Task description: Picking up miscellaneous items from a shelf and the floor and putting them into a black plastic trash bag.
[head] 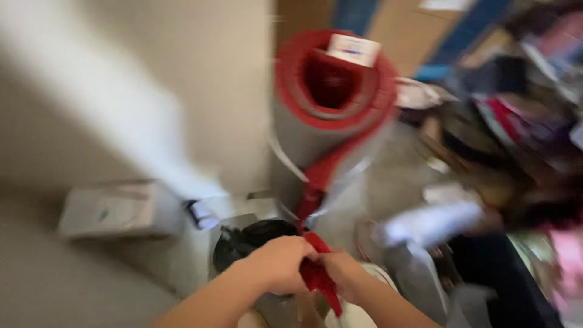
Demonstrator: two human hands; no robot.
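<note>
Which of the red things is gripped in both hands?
The small red cloth strip, pinched between left hand and right hand; the big red rolled mat stands upright behind, unheld.

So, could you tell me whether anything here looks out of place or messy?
Yes. The rolled red mat stands on end with a red strap trailing loose down to both hands, which pinch its end. To the right, a jumbled heap of things looks disorderly, though blur hides details.
</note>
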